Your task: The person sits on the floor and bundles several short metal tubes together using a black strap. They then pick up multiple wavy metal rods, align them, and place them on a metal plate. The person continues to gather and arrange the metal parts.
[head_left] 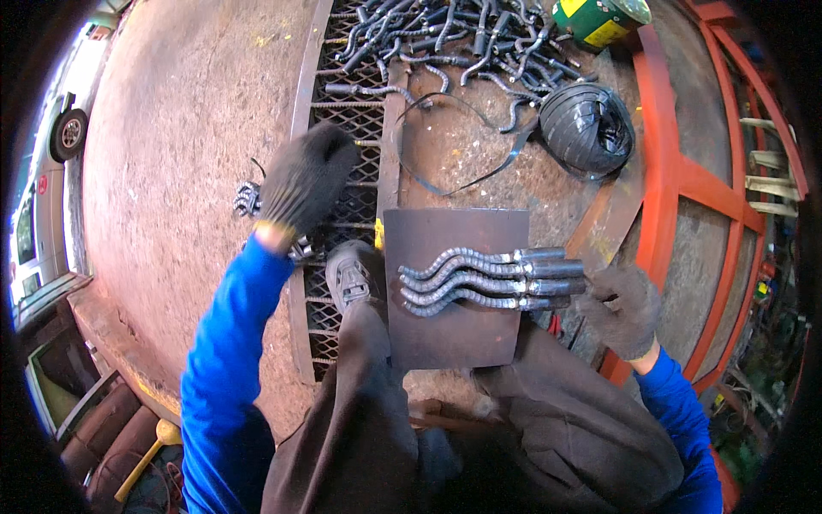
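Observation:
Several wavy ribbed steel rods with smooth dark sleeves lie side by side on a dark metal plate over my lap. At their sleeve ends is my gloved right hand, its fingers curled in; whether it grips anything is hidden. My gloved left hand is over the metal grating, left of the plate, with its fingers bent and partly out of sight. What it holds, if anything, cannot be made out. Beside its wrist lies a small bundle of ribbed rods, partly covered by the glove.
A heap of similar sleeved rods spreads across the far grating and floor. Next to it sit a coil of black strap, one loop trailing out, and a green can. An orange steel frame stands at right.

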`<action>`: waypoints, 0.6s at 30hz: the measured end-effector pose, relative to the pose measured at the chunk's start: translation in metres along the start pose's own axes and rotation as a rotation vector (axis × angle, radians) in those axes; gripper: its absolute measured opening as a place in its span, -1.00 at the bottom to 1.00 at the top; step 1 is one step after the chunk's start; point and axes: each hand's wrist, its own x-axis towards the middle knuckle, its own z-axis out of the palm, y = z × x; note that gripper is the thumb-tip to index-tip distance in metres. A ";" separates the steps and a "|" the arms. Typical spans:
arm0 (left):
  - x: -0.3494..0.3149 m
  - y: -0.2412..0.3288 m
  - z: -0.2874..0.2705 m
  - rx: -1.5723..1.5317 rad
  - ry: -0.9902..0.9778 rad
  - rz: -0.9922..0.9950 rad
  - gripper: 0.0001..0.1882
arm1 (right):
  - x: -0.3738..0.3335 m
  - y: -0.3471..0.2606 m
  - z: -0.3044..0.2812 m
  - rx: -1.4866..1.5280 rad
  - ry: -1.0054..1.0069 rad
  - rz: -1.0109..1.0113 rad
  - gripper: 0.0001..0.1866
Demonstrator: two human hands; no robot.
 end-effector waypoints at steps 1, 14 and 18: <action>0.022 -0.013 0.012 0.071 0.089 0.036 -0.73 | 0.001 0.000 -0.003 0.001 0.020 0.004 -0.67; 0.154 -0.064 0.125 0.754 0.120 0.350 -0.50 | -0.018 0.002 -0.003 0.017 0.167 0.288 -0.86; 0.147 -0.052 0.119 0.663 0.060 0.367 -0.66 | -0.026 0.002 -0.002 0.073 0.196 0.308 -0.87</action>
